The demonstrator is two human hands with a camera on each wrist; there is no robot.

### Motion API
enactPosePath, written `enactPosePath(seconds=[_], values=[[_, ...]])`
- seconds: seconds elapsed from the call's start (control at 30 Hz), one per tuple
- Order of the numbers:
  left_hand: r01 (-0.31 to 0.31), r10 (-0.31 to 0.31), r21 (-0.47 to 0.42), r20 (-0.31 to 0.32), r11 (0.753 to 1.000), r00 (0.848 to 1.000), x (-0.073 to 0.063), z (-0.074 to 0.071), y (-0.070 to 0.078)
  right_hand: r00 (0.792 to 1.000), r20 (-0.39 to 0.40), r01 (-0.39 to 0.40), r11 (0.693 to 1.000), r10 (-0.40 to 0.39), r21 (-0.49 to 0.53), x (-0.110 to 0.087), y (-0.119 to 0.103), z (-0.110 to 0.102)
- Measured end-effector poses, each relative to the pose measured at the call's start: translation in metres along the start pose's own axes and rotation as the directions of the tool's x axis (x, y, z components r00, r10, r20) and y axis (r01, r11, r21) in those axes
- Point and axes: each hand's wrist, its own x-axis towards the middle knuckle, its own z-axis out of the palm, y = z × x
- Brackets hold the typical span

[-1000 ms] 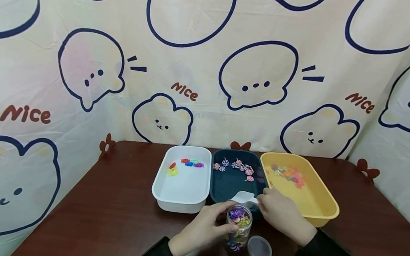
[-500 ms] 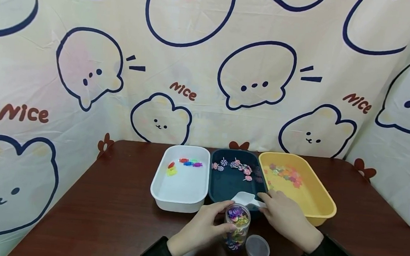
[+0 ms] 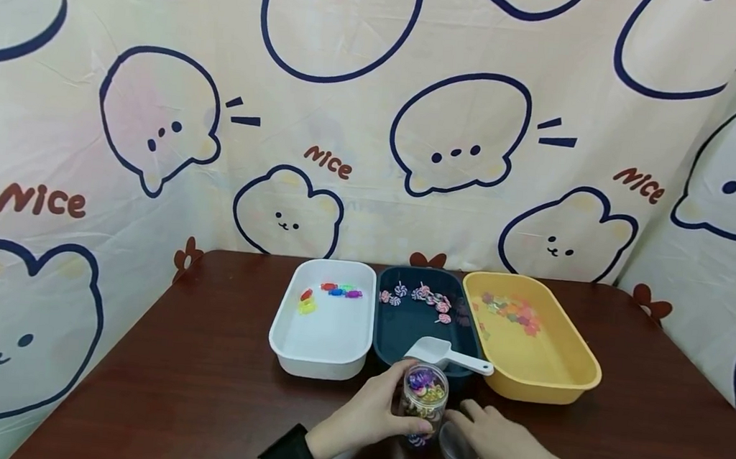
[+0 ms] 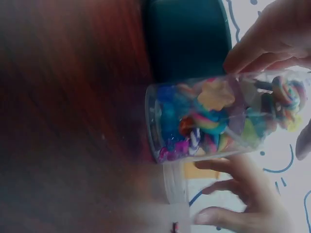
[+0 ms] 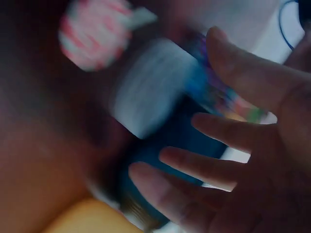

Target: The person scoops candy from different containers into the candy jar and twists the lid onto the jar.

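A clear round jar full of colourful candy-like pieces stands on the table, gripped around its side by my left hand. The left wrist view shows its mixed contents through the wall. Just right of the jar lies a clear lid. My right hand hovers over that lid with fingers spread; in the right wrist view the fingers are apart from the blurred lid. A white scoop rests across the front of the dark tray, its handle reaching the yellow tray.
Side by side at the back stand a white tray with bright small pieces, a dark tray with swirled lollipops, and a yellow tray with translucent pieces. A pink-and-white lollipop lies near the front edge, beside the lid.
My right hand has let go of the scoop, leaving it on the trays, and has moved down toward the lid. The left hand stays on the jar.
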Motion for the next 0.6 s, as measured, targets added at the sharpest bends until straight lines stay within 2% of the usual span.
enactPosePath(seconds=[0.03, 0.1, 0.17, 0.2, 0.27, 0.3, 0.33, 0.4, 0.43, 0.47, 0.53, 0.6], values=[[0.006, -0.006, 0.008, -0.001, 1.0, 1.0, 0.005, 0.002, -0.008, 0.999, 0.036, -0.017, 0.999, 0.016, 0.042, 0.003, 0.006, 0.009], [0.008, -0.008, 0.021, -0.004, 1.0, 1.0, 0.016, 0.008, -0.033, 0.999, 0.051, -0.001, 0.999, -0.001, 0.045, 0.009, 0.019, 0.027], [0.035, -0.035, 0.009, -0.021, 0.999, 0.999, 0.014, 0.009, -0.026, 0.999, 0.037, -0.004, 0.999, 0.002, 0.041, 0.011, 0.023, 0.032], [0.032, -0.032, 0.015, -0.024, 0.999, 0.999, 0.013, 0.008, -0.024, 1.0, 0.004, 0.01, 1.0, -0.01, 0.024, 0.011, 0.023, 0.032], [0.047, -0.046, 0.035, -0.018, 0.998, 0.999, 0.009, 0.006, -0.015, 0.999, -0.041, -0.016, 1.0, 0.016, 0.007, 0.005, 0.007, 0.012], [0.051, -0.05, 0.036, -0.018, 0.998, 0.999, 0.004, 0.004, -0.004, 0.997, -0.073, -0.019, 1.0, 0.019, -0.005, 0.0, -0.002, -0.002], [0.052, -0.051, 0.036, -0.019, 0.998, 0.999, -0.001, 0.002, 0.008, 0.994, -0.106, -0.028, 1.0, 0.026, -0.015, -0.006, -0.012, -0.019], [0.054, -0.054, 0.038, -0.018, 0.998, 0.998, -0.001, 0.001, 0.01, 0.987, -0.154, -0.056, 0.998, 0.054, -0.01, -0.018, -0.034, -0.058], [0.072, -0.071, 0.03, -0.02, 0.997, 0.997, -0.004, 0.001, 0.019, 0.983, -0.163, -0.082, 0.997, 0.082, 0.008, -0.024, -0.045, -0.079], [0.073, -0.073, 0.026, -0.024, 0.997, 0.997, -0.006, 0.0, 0.025, 0.978, -0.196, -0.072, 0.997, 0.072, 0.007, -0.027, -0.048, -0.093], [0.076, -0.075, 0.022, -0.037, 0.997, 0.997, -0.008, 0.0, 0.032, 0.968, -0.239, -0.063, 0.997, 0.071, 0.04, -0.031, -0.056, -0.114], [0.073, -0.072, 0.031, -0.041, 0.997, 0.997, -0.009, 0.0, 0.035, 0.965, -0.261, -0.024, 0.998, 0.038, 0.059, -0.029, -0.062, -0.126]])
